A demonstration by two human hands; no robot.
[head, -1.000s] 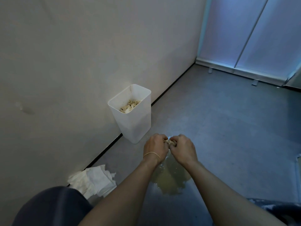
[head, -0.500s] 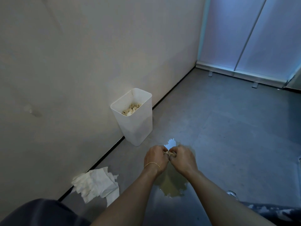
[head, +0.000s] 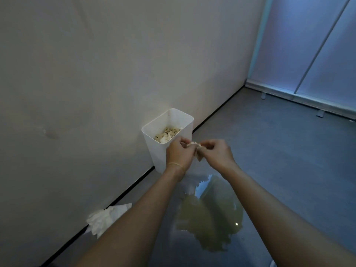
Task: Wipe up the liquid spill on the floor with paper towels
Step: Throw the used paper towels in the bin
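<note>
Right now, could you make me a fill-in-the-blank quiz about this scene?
1. The left hand and right hand together pinch a crumpled, soggy ____.
2. The white rectangular plastic bin stands against the ____.
3. The yellowish puddle of liquid spreads over the grey ____.
Missing: paper towel; wall; floor.

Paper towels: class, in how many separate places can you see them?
3: a white pile on the floor by the wall; a soiled wad held between left hand and right hand; used wads in the bin. More may be hidden deeper down.
</note>
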